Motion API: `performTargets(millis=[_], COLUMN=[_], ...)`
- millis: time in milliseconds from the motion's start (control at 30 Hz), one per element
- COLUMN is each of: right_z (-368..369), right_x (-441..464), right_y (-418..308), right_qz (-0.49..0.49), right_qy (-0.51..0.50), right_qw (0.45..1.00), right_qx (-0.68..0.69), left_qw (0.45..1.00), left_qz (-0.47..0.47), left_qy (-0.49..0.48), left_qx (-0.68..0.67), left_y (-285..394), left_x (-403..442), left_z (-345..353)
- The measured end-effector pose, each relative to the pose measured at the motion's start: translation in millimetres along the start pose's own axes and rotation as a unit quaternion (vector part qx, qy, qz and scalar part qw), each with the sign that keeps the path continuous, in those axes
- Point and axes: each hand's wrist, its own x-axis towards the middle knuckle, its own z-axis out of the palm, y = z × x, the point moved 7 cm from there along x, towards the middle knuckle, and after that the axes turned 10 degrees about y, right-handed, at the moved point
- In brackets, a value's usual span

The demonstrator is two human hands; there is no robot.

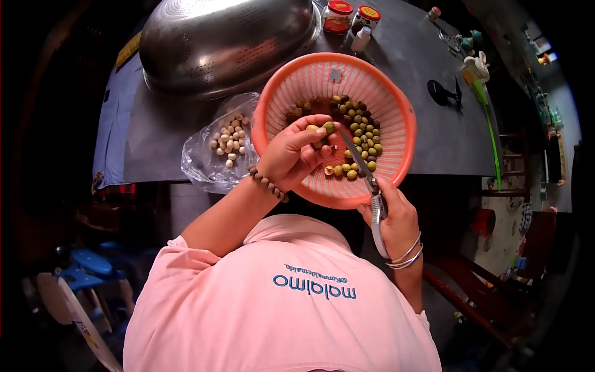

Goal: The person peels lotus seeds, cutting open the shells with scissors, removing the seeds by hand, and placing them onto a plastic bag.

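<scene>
My left hand [292, 150] is closed around a few small round green fruits, with one green fruit [328, 127] pinched at the fingertips over the basket. My right hand [396, 218] grips a pair of scissors [359, 158] by the handles, the blades pointing up and left, their tips close to the pinched fruit. Whether the blades touch it I cannot tell. Below both hands is a coral plastic basket [406, 133], where many yellow-green fruits [365, 137] lie, some brownish. One fruit [329, 170] near the front shows a pale cut end.
Left of the basket, a clear plastic bag [199, 162] holds pale, peeled-looking balls [232, 137]. A large perforated metal colander [229, 53] lies upturned behind it. Red-lidded jars [338, 17] and a small white bottle [361, 39] stand at the back. A black stand [441, 93] is at right.
</scene>
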Motion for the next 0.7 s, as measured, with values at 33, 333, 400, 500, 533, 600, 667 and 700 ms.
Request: performTargets(millis=[33,333,400,500,533,600,667,700], right_z=[0.2,4.8,6.2,8.0,8.1,8.2,8.7,8.9], right_x=[0.8,4.7,4.5,3.8,3.3,2.9,2.8,2.4], right_y=[-3.7,-14.0,-15.4,-18.4,-18.4,-17.8,-16.8,-16.3], right_qz=[-0.001,0.012,0.003,-0.026,-0.027,-0.026,-0.024,-0.023], right_qy=[0.005,-0.011,-0.011,-0.005,-0.003,-0.001,-0.002,-0.001], right_qw=[1.0,1.0,1.0,0.999,0.999,0.999,0.999,0.999], right_qx=[0.002,-0.02,-0.029,-0.045,-0.045,-0.044,-0.047,-0.047], left_qw=[0.999,0.996,0.998,0.997,0.997,0.996,0.994,0.994], left_qz=[0.017,0.071,0.06,0.061,0.061,0.06,0.071,0.07], left_qy=[0.019,0.024,0.0,0.004,0.004,0.005,0.021,0.021], left_qx=[0.02,0.048,0.036,0.047,0.053,0.06,0.08,0.08], left_y=[1.5,11.8,9.9,6.1,5.1,2.6,2.1,1.7], left_x=[-2.4,-13.6,-14.8,-16.8,-17.0,-17.2,-16.7,-16.5], left_z=[-3.0,-7.8,-4.5,-3.3,-3.6,-3.5,-4.4,-4.7])
